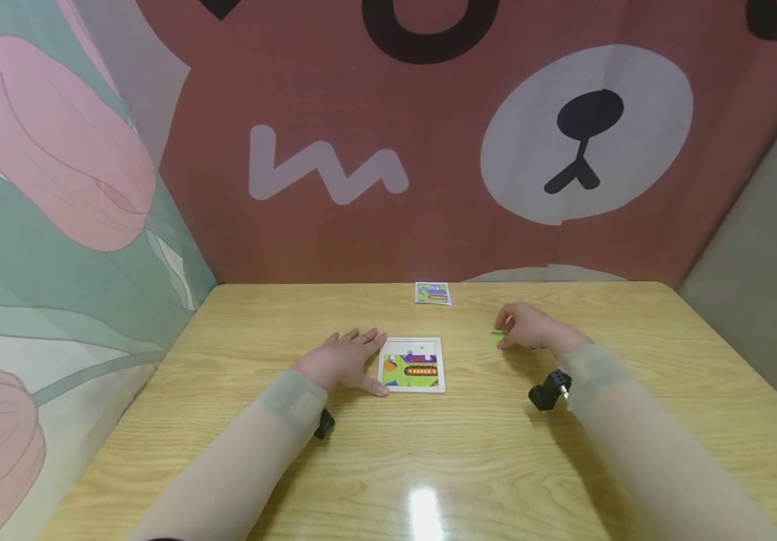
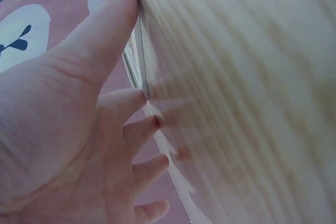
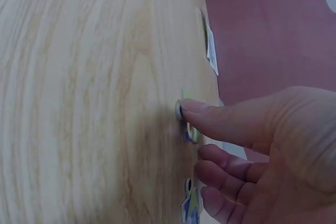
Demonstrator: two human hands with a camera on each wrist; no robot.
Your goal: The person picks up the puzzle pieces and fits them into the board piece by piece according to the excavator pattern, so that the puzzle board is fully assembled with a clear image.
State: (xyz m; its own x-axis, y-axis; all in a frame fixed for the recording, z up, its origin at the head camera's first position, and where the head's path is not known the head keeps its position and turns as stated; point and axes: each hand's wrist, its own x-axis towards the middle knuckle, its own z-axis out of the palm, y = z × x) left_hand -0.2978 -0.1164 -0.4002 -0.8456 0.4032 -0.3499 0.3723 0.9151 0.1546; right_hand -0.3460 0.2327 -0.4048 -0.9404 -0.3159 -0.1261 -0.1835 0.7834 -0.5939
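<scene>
Green piece (image 1: 497, 339) pinched in my right hand (image 1: 532, 328), my left hand (image 1: 345, 361) spread at a white-framed puzzle (image 1: 412, 368)'s left edge, picture card (image 1: 432, 292) on the wooden table (image 1: 476, 451)'s far side

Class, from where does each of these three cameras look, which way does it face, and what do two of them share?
Head: worn on the head, facing forward and down at the table and red wall; left hand, right hand and both forearms show.
Left wrist: worn there, facing along the left hand's spread fingers, table sideways; part of the right hand shows at top left.
Right wrist: worn there, facing the right thumb at a green piece; only the right hand plainly shows.
Shared: head and left wrist views both show both hands.
</scene>
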